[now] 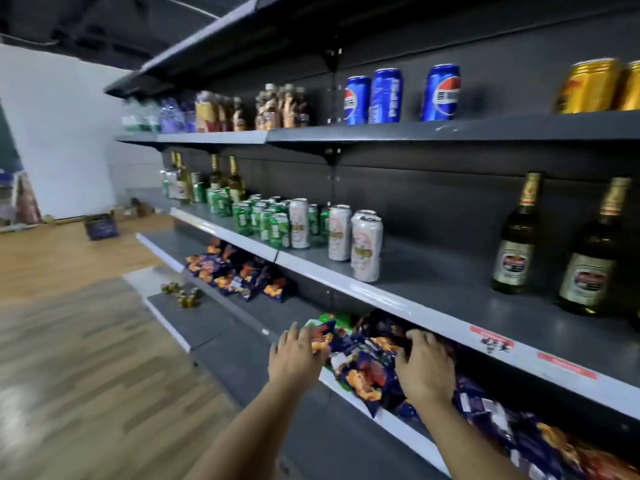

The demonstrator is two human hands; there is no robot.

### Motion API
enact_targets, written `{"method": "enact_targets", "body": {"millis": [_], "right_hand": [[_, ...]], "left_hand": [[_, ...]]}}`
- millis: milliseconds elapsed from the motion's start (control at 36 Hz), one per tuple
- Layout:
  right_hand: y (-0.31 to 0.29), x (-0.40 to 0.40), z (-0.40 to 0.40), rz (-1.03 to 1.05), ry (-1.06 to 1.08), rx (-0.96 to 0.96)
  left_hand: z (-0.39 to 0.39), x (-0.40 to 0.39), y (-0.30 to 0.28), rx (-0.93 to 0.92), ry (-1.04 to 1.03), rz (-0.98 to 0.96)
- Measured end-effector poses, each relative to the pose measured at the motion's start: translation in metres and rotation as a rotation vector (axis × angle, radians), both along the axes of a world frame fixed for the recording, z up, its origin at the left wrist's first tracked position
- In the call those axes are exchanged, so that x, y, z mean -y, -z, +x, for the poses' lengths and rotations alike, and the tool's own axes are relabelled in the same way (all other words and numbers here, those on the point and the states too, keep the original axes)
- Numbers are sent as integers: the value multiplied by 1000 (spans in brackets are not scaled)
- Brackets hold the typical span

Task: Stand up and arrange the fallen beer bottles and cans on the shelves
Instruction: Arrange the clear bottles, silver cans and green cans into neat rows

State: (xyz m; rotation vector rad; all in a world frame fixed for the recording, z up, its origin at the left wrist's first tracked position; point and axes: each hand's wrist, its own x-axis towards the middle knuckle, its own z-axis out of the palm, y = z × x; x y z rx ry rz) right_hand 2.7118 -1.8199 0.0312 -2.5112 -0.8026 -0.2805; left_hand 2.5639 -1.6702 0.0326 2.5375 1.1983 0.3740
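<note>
Hands were on snack bags (pixel 363 368): left hand (pixel 298 355) flat and released, right hand (pixel 424 365) curled, grasp unclear. Beer bottles (pixel 516 237) and cans (pixel 366 244) stood upright; next move probably calls for hunting fallen ones.

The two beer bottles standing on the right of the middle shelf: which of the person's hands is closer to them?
Right. The right hand rests on the snack bags one shelf down, below and left of the beer bottles. The left hand is farther left, at that lower shelf's edge.
</note>
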Motion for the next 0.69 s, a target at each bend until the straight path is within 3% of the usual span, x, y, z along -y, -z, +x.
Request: {"method": "enact_targets", "body": {"millis": [333, 694], "right_hand": [[28, -158, -125, -237, -408, -152], [45, -343, -133, -404, -628, -202]], "left_hand": [[-145, -112, 43, -93, -227, -38], [-163, -259, 50, -234, -234, -32]]}}
